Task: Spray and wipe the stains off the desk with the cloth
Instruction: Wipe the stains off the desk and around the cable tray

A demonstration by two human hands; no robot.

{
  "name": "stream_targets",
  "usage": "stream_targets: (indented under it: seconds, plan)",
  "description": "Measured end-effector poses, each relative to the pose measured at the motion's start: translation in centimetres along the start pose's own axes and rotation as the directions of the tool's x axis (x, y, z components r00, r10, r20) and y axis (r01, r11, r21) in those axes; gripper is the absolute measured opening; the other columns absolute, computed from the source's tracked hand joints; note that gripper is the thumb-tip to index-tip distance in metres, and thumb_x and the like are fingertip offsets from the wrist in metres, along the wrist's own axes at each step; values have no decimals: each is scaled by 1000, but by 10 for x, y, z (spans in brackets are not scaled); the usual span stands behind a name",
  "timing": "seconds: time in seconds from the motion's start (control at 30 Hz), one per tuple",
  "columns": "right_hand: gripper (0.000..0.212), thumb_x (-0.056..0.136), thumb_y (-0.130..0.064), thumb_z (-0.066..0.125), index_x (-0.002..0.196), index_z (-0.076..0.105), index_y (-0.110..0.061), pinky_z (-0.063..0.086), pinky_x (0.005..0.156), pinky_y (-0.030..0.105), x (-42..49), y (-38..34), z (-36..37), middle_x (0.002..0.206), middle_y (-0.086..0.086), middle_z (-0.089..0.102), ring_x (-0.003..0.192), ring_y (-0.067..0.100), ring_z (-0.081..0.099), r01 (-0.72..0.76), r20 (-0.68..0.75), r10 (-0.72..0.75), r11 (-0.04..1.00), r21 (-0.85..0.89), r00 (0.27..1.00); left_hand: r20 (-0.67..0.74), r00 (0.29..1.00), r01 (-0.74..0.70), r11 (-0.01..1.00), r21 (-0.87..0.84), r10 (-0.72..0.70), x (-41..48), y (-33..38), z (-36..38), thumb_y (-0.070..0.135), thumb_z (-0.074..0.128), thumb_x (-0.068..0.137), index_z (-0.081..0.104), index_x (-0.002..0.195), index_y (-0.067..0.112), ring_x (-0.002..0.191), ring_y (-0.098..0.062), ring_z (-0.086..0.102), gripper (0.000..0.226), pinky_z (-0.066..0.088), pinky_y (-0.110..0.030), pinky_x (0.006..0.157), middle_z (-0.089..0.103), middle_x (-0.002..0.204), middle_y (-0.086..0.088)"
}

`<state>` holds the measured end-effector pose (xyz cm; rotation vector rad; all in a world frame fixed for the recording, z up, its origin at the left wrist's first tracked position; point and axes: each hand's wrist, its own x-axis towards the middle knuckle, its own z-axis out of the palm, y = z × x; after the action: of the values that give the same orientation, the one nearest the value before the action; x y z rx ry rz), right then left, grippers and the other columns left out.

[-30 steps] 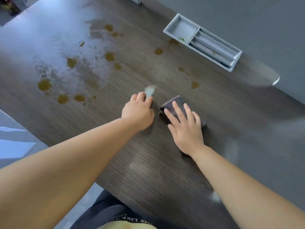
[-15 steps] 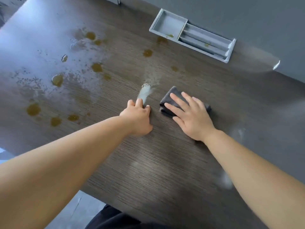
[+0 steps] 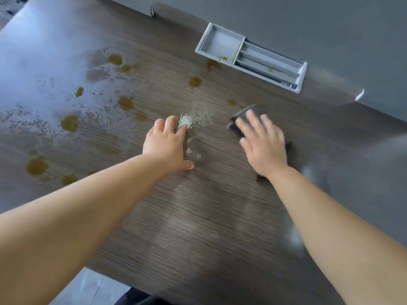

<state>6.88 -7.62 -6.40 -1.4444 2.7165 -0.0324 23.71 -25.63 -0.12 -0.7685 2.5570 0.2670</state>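
Observation:
The dark wood desk (image 3: pixel 198 227) carries several yellow-brown stains, among them stains (image 3: pixel 70 122) at the left and one stain (image 3: pixel 195 81) toward the back, with fine spray droplets around them. A pale wet patch (image 3: pixel 186 121) lies at the fingertips of my left hand (image 3: pixel 167 146), which rests flat on the desk and holds nothing. My right hand (image 3: pixel 262 146) presses flat on a dark grey cloth (image 3: pixel 241 113), blurred by motion. Most of the cloth is hidden under the palm. No spray bottle is in view.
A grey recessed cable tray (image 3: pixel 251 56) sits in the desk at the back, with small yellow drops inside. A grey wall panel (image 3: pixel 330 29) runs behind the desk. The desk's near edge (image 3: pixel 105 271) drops to the floor at the bottom left.
My right hand has slid the cloth to the right, away from my left hand. My left hand has stayed near the pale wet patch, and small wet marks now show beside it.

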Motion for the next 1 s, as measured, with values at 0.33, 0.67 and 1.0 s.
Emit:
stream_targets:
  seconds: [0.33,0.67,1.0]
  plan:
    - [49,99,-38,29,147,31,-30,29,106,55,17,-17,-2,156,4,26,140,36,28,159,58,-159,987,0,986,127,989,78,995,-56,-71,11,0,-5,58,78,61,25,144,24,131,-31,21,104,43,-41,92,18,147,-4]
    - [53,99,-43,26,150,24,-30,22,109,55,44,-71,4,159,6,18,142,38,19,62,36,-63,998,33,997,142,986,92,993,-68,-82,14,0,-4,58,77,61,23,145,27,132,-31,18,105,42,-41,95,17,147,-2]
    - [53,100,-43,23,152,16,-32,14,112,54,64,-72,-2,161,3,6,145,36,8,-436,16,437,894,105,899,126,991,65,995,-72,-56,13,-5,2,62,74,62,16,147,31,134,-31,15,108,40,-41,97,12,151,-1]
